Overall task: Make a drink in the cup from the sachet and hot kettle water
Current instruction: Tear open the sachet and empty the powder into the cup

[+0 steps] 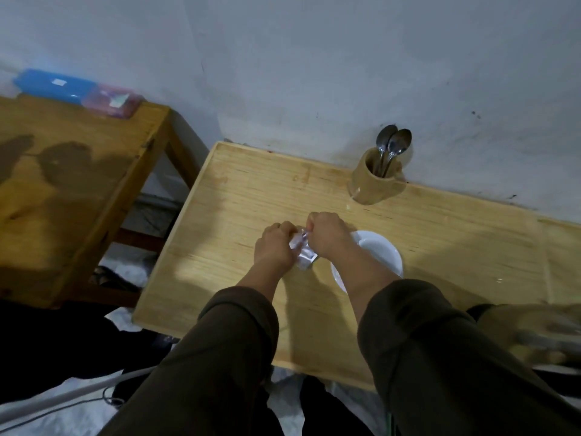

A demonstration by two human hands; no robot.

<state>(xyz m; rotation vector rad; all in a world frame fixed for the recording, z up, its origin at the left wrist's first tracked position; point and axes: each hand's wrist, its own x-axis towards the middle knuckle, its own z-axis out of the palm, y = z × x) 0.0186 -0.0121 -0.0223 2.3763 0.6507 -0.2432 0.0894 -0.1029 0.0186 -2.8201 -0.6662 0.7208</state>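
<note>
1. Two dark olive sleeves fill the bottom of the view, one on each forearm, reaching forward over a light wooden table.
2. Both hands meet above the table's middle. The left hand is closed, pinching the left side of a small silvery-white sachet; the right hand is closed too, pinching the sachet's top edge from the other side. The sachet sits crumpled between them, held off the wood, just left of the cup.
3. One white cup stands on the table under the right wrist, which covers its near-left part. What shows of its inside looks white and bare; the hidden part I cannot judge.
4. One tan cylindrical holder stands at the back edge of the table against the wall. It contains two metal spoons, bowls up, handles down inside.
5. One blurred object sits at the right edge near the sleeve; it is too smeared to identify.
6. A second, darker wooden table stands to the left, apart from the first. At its far edge lie two flat boxes side by side: one blue box and one pinkish clear box; their contents cannot be made out.
7. Pale cables run across the floor at lower left.
</note>
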